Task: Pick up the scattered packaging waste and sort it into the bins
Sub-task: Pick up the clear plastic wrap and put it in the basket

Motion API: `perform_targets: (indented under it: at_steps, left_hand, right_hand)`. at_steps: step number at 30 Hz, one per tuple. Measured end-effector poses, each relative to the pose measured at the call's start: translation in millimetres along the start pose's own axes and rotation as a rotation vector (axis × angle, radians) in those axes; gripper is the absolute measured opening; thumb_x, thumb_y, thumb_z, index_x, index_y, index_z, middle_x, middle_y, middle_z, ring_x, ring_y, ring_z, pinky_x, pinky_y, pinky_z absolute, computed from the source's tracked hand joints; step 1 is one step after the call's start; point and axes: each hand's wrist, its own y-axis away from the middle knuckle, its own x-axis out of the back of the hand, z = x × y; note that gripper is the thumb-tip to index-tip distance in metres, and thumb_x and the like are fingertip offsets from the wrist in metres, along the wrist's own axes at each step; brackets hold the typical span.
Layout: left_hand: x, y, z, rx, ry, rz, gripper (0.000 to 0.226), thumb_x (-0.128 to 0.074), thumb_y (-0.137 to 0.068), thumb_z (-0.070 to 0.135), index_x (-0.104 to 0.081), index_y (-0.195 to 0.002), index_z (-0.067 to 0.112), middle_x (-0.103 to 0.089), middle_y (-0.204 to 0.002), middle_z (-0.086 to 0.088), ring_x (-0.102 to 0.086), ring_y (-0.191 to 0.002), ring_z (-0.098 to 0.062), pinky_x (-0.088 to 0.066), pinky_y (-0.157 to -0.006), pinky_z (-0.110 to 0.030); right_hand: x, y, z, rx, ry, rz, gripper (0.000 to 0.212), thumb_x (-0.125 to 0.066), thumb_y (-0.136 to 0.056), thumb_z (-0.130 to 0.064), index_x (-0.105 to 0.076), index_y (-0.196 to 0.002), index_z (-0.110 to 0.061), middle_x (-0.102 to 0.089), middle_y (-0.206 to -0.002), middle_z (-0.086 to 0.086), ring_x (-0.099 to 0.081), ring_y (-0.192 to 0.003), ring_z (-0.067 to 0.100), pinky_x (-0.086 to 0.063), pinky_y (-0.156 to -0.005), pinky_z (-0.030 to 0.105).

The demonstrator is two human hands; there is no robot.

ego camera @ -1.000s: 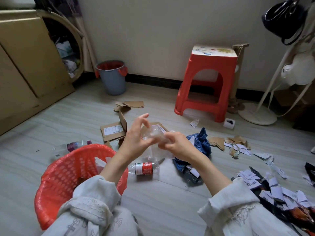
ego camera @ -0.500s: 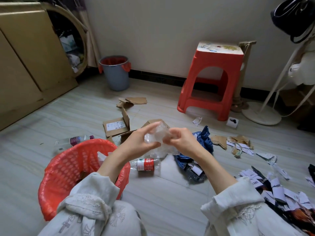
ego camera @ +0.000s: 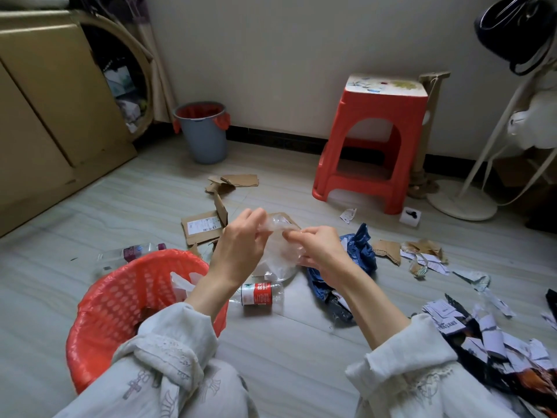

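Both hands hold a clear plastic bag [ego camera: 280,251] above the floor, in the middle of the view. My left hand [ego camera: 241,245] pinches its upper left edge. My right hand [ego camera: 322,248] grips its right side. A red mesh basket [ego camera: 114,309] lined with a red bag stands at my lower left, under my left forearm. A plastic bottle with a red label [ego camera: 259,294] lies on the floor below the hands. A blue plastic wrapper [ego camera: 358,248] lies just right of my right hand. A grey bin with a red liner [ego camera: 205,137] stands by the far wall.
Cardboard pieces [ego camera: 205,227] lie beyond the hands, another bottle [ego camera: 132,253] left of the basket. Torn paper and dark wrappers [ego camera: 482,333] pile at the right. A red stool [ego camera: 376,140] and a white fan stand [ego camera: 464,200] are at the back right. A cabinet [ego camera: 45,116] is on the left.
The view has shifted slightly. My hands have stayed on the clear bag, and the left fingers have closed in on its upper edge.
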Motion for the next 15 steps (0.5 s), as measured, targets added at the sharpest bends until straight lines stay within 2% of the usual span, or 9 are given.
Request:
perform_targets:
  at_steps: [2, 5, 7, 9, 10, 12, 14, 15]
  left_hand:
    - [0, -1, 0, -0.079, -0.076, 0.058, 0.017, -0.059, -0.083, -0.003, -0.049, -0.071, 0.004, -0.045, -0.064, -0.006, -0.043, -0.046, -0.019, -0.035, -0.044, -0.026]
    - [-2, -2, 6, -0.201, -0.132, 0.011, 0.016, -0.06, -0.08, -0.009, -0.053, -0.072, 0.003, -0.052, -0.067, -0.008, -0.041, -0.047, -0.014, -0.04, -0.043, -0.021]
    - [-5, 0, 7, -0.283, -0.078, -0.093, 0.009, -0.06, -0.082, -0.007, -0.06, -0.083, 0.002, -0.061, -0.082, -0.01, -0.056, -0.062, -0.015, -0.052, -0.056, -0.023]
    - [-7, 4, 7, -0.309, -0.021, -0.183, 0.022, -0.057, -0.083, -0.007, -0.064, -0.102, 0.003, -0.063, -0.106, -0.012, -0.062, -0.089, -0.021, -0.053, -0.078, -0.025]
    - [-8, 6, 7, -0.307, -0.01, -0.225, 0.032, -0.055, -0.083, -0.007, -0.063, -0.111, 0.006, -0.059, -0.115, -0.012, -0.06, -0.098, -0.021, -0.05, -0.084, -0.025]
    - [-7, 10, 9, -0.258, 0.018, -0.295, 0.043, -0.05, -0.083, -0.003, -0.059, -0.122, 0.011, -0.052, -0.125, -0.007, -0.055, -0.105, -0.016, -0.044, -0.088, -0.02]
    - [-7, 11, 12, -0.146, 0.115, -0.315, 0.041, -0.048, -0.085, 0.0, -0.06, -0.121, 0.015, -0.051, -0.124, 0.0, -0.052, -0.103, -0.007, -0.039, -0.084, -0.009]
    - [-6, 9, 13, -0.054, 0.192, -0.292, 0.037, -0.048, -0.086, 0.0, -0.064, -0.116, 0.014, -0.053, -0.119, 0.002, -0.053, -0.098, -0.005, -0.04, -0.079, -0.006]
  right_hand:
    - [4, 5, -5, -0.103, -0.284, -0.13, 0.025, -0.063, -0.085, -0.019, -0.064, -0.099, 0.002, -0.068, -0.078, 0.01, -0.065, -0.068, 0.02, -0.057, -0.065, 0.028]
    - [8, 7, -4, -0.166, -0.462, -0.192, 0.035, -0.064, -0.085, -0.029, -0.062, -0.105, 0.0, -0.068, -0.086, 0.015, -0.067, -0.071, 0.022, -0.06, -0.066, 0.032]
    - [14, 7, -3, -0.16, -0.541, -0.134, 0.033, -0.067, -0.083, -0.022, -0.061, -0.106, 0.003, -0.066, -0.088, 0.017, -0.066, -0.074, 0.023, -0.059, -0.069, 0.033]
    - [21, 7, -2, -0.128, -0.585, -0.089, 0.028, -0.067, -0.082, -0.011, -0.062, -0.104, 0.005, -0.065, -0.09, 0.019, -0.064, -0.075, 0.024, -0.055, -0.078, 0.035]
    - [24, 7, -1, -0.109, -0.577, -0.097, 0.025, -0.066, -0.081, -0.008, -0.063, -0.102, 0.006, -0.066, -0.091, 0.019, -0.065, -0.076, 0.023, -0.055, -0.08, 0.035]
    - [28, 9, 0, -0.07, -0.515, -0.144, 0.018, -0.065, -0.081, -0.005, -0.065, -0.096, 0.005, -0.069, -0.087, 0.016, -0.067, -0.072, 0.02, -0.057, -0.074, 0.03]
    - [28, 11, 0, -0.042, -0.415, -0.157, 0.012, -0.064, -0.082, -0.003, -0.066, -0.092, 0.004, -0.07, -0.083, 0.013, -0.068, -0.069, 0.017, -0.055, -0.066, 0.026]
    - [28, 12, -1, -0.024, -0.356, -0.146, 0.009, -0.063, -0.083, -0.002, -0.066, -0.09, 0.003, -0.07, -0.083, 0.012, -0.068, -0.069, 0.017, -0.055, -0.066, 0.026]
